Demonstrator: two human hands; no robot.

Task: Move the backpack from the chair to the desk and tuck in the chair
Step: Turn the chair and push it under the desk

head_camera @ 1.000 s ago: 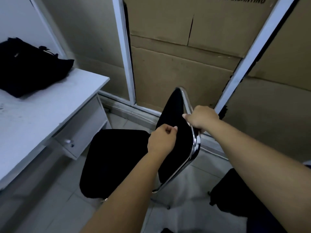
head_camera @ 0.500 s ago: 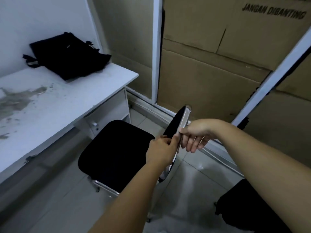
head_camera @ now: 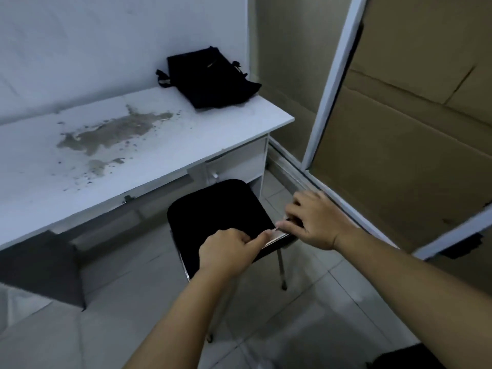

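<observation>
**Both hands on chair back; backpack lying on the counter**

The backpack (head_camera: 210, 77), black and slumped, lies on the far right corner of the white counter (head_camera: 149, 145), its upper part leaning against the wall behind. A strap loop sticks out on its left side. It is well apart from both hands.

The chair (head_camera: 213, 217) stands on the tiled floor (head_camera: 111, 326) in front of the counter's right end. The front edge of its black seat sits just under the counter edge, below a small drawer (head_camera: 237, 166) with a knob; most of the seat is out in the open. Two chrome legs show beneath it.

The left hand (head_camera: 229, 251) is curled onto the top rail of the chair back, fingers folded under and thumb stretched along the chrome strip. The right hand (head_camera: 316, 222) lies over the same rail further right, palm down, fingers loosely spread and bent over the edge. Whether the right fingers close fully round the rail cannot be told from this angle.

A grey-brown stain (head_camera: 114, 131) with scattered specks covers the middle of the counter top. To the right, flattened cardboard (head_camera: 399, 129) stands behind a white frame (head_camera: 330, 83). A dark shape at the lower right corner is cut off and unidentifiable.
</observation>
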